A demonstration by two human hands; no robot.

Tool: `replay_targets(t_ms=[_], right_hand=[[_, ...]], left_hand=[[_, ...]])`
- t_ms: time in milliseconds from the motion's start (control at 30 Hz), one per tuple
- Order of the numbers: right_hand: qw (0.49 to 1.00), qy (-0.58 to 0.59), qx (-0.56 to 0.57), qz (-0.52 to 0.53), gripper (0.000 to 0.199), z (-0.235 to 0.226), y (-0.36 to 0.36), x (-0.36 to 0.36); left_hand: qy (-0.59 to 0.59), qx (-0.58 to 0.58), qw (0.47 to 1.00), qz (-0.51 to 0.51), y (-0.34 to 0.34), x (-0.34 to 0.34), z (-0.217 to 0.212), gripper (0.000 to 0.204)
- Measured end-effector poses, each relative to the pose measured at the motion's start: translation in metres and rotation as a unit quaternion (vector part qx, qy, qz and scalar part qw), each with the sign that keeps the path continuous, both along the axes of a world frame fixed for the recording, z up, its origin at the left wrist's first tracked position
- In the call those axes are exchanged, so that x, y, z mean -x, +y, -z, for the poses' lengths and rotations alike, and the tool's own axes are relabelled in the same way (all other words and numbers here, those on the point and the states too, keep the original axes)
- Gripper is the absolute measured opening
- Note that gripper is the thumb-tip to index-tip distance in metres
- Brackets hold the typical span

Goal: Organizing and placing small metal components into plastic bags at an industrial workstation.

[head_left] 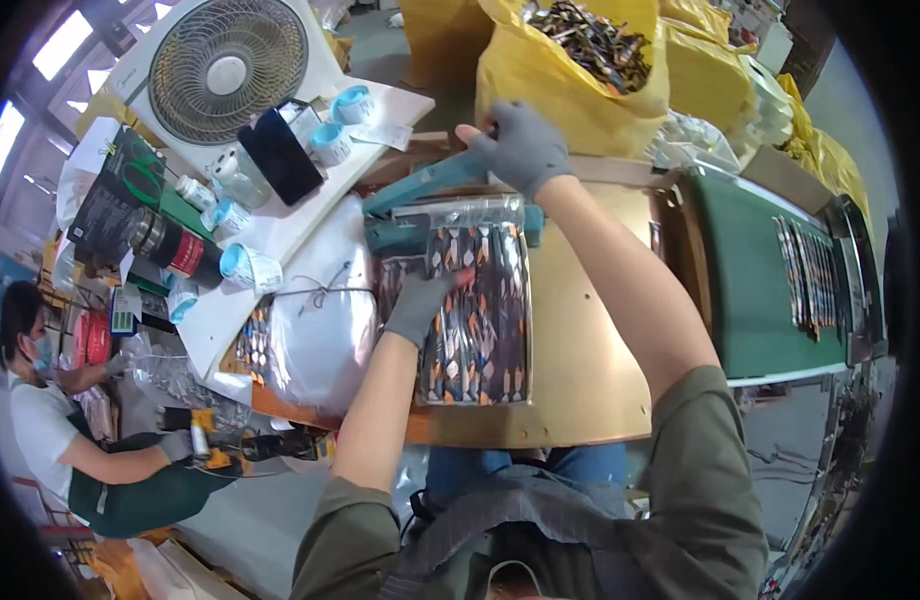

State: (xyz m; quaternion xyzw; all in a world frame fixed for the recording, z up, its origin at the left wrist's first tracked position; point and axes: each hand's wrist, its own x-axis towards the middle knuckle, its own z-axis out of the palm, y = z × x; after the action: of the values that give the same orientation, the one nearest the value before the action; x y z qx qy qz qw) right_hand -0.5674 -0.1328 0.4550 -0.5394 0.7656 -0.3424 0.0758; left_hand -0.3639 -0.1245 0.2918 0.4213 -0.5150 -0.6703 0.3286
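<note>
Head view: a stack of clear bags (pixel 323 345) crowds the left of the desk (pixel 590 330); a yellow sack (pixel 570 115) (heaped with scraps) stands beyond. The patterned pack (pixel 485 335) lies mid-desk, long axis running away from the person, clear end toward the teal lever (pixel 430 183). The right hand (pixel 525 150) grips that lever firmly; the left hand (pixel 420 305) touches the pack, closure unclear.

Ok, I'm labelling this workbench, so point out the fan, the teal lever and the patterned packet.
Fan (pixel 227 75): head view, its pale centre hub.
Teal lever (pixel 425 183): head view, middle of its bar.
Patterned packet (pixel 479 325): head view, its upper face.
</note>
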Motion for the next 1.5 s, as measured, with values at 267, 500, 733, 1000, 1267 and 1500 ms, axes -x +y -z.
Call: replay_targets(t_ms=[267,500,733,1000,1267,1500], right_hand=[[0.983,0.169,-0.026,0.072,0.018,0.097,-0.006,0.038],[0.986,0.144,-0.015,0.078,0.014,0.107,-0.009,0.034],[0.988,0.121,-0.003,0.096,0.023,0.108,0.003,0.035],[0.871,-0.469,0.057,-0.138,0.092,0.122,0.083,-0.046],[0.920,-0.390,-0.035,-0.023,0.049,0.191,0.199,-0.088],[0.942,-0.318,-0.102,-0.026,0.022,0.196,0.289,-0.112]], left_hand=[[-0.209,0.037,0.977,-0.024,-0.031,-0.008,-0.010,0.038],[-0.129,0.006,0.992,0.017,-0.032,-0.015,-0.020,0.059],[-0.138,0.013,0.990,0.001,-0.030,-0.015,-0.001,0.061],[-0.297,0.279,0.912,-0.058,-0.070,-0.127,0.066,0.067],[-0.250,0.194,0.928,-0.197,0.119,-0.238,-0.045,0.026],[-0.505,-0.014,0.863,0.005,0.360,-0.354,0.280,0.041]])
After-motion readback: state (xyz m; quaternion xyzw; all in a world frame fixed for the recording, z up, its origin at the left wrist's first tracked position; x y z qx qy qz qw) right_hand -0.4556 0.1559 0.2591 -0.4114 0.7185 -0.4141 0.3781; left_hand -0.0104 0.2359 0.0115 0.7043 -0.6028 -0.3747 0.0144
